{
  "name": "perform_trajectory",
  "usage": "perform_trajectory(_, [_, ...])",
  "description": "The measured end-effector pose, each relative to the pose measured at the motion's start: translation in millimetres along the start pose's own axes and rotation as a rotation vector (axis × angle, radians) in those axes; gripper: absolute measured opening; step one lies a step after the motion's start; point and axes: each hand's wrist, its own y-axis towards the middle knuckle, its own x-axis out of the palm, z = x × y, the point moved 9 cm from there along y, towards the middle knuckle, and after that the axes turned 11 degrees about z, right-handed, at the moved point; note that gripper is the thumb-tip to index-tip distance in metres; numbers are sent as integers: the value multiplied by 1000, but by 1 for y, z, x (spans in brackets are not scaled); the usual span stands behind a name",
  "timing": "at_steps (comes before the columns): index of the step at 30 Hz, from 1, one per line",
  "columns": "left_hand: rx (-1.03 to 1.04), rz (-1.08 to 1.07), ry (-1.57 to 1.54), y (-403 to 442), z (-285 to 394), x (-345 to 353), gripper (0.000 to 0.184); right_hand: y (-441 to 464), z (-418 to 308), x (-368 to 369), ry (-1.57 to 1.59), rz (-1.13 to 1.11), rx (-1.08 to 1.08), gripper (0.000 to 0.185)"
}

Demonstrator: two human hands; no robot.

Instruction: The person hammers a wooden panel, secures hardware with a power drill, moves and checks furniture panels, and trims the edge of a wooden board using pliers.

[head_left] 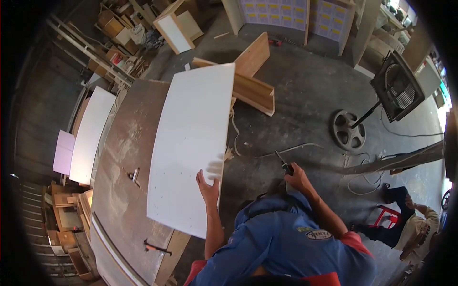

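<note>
A large white panel lies across the brown worktable, with small dark marks scattered over its near half. Above the panel's right edge is my left hand, fingers apart and holding nothing. It casts a shadow on the white surface; whether it touches the panel I cannot tell. My right hand is wrapped round the dark handle of a screwdriver, held out to the right of the panel over the floor. Its thin shaft points up and left, away from my body.
The worktable carries a hammer and a small tool. Wooden drawer-like parts lie beyond the panel. A cord crosses the floor. To the right stand a fan and a person near a red stool.
</note>
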Motion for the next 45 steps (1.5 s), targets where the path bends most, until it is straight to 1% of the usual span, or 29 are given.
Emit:
perform_trajectory(1, [33, -68, 16, 6, 0, 25, 77, 11, 3, -12, 17, 63, 14, 28])
perform_trajectory(2, [43, -63, -2, 14, 3, 41, 77, 19, 5, -21, 7, 77, 28, 28])
perform_trajectory(4, [118, -186, 169, 25, 2, 80, 85, 34, 28, -24, 132, 51, 152, 28])
perform_trajectory(5, [80, -268, 197, 34, -4, 98, 95, 40, 33, -26, 131, 60, 149, 28])
perform_trajectory(6, [84, -270, 190, 39, -6, 109, 95, 45, 41, -28, 152, 90, 176, 28])
perform_trajectory(8, [157, -273, 456, 53, 5, 125, 100, 52, 49, -30, 165, 125, 194, 28])
perform_trajectory(10, [187, -263, 468, 71, 18, 140, 100, 57, 66, -28, 166, 110, 344, 29])
perform_trajectory(12, [181, -241, 484, 83, 20, 152, 101, 60, 38, -30, 253, 114, 471, 23])
perform_trajectory(13, [209, -234, 487, 91, 25, 160, 100, 66, 42, -24, 230, 87, 523, 25])
perform_trajectory(15, [218, -219, 468, 106, 33, 169, 98, 87, 48, -15, 259, 76, 510, 28])
perform_trajectory(16, [162, -200, 468, 109, 29, 169, 98, 99, 50, -12, 250, 56, 530, 28])
perform_trajectory(17, [183, -183, 478, 110, 32, 173, 98, 114, 46, -9, 210, 18, 512, 28])
perform_trajectory(18, [210, -165, 488, 113, 37, 177, 97, 132, 40, -11, 158, 50, 480, 28])
perform_trajectory(19, [187, -179, 466, 113, 37, 177, 95, 147, 34, -11, 115, 85, 454, 27])
perform_trajectory(23, [154, -231, 407, 115, 46, 166, 94, 213, 18, 3, 68, -3, 391, 27])
perform_trajectory(26, [147, -283, 350, 124, 74, 141, 91, 255, -13, 13, 28, -43, 305, 26])
perform_trajectory(27, [136, -290, 357, 129, 87, 125, 91, 268, -13, 17, 23, -54, 315, 26])
perform_trajectory(29, [122, -310, 271, 145, 120, 90, 86, 299, -26, 34, 66, -132, 179, 24])
perform_trajectory(30, [115, -309, 279, 152, 130, 71, 86, 311, -31, 42, 68, -142, 181, 24])
perform_trajectory(32, [174, -306, 315, 166, 152, 29, 81, 335, -49, 60, 32, -187, 126, 23])
perform_trajectory(34, [150, -233, 260, 189, 183, -25, 73, 352, -85, 76, 27, -235, 99, 24])
perform_trajectory(36, [103, -167, 331, 209, 202, -78, 61, 369, -123, 91, 32, -268, 71, 25])
perform_trajectory(38, [-171, -83, 347, 222, 182, -134, 52, 385, -164, 115, 133, -389, -8, 23])
perform_trajectory(39, [-119, 9, 348, 231, 187, -161, 49, 398, -176, 122, 145, -388, -6, 23])
perform_trajectory(40, [-69, 100, 351, 240, 190, -186, 47, 406, -186, 137, 189, -491, 39, 22])
perform_trajectory(41, [-84, 155, 400, 250, 180, -210, 45, 411, -196, 152, 231, -599, 82, 21])
perform_trajectory(42, [-104, 213, 451, 259, 173, -233, 43, 420, -207, 161, 239, -611, 85, 21])
perform_trajectory(44, [-93, 358, 510, 279, 163, -259, 38, 432, -234, 180, 516, -715, 237, 25])
perform_trajectory(45, [-155, 419, 499, 288, 148, -272, 35, 441, -247, 184, 524, -736, 236, 25])
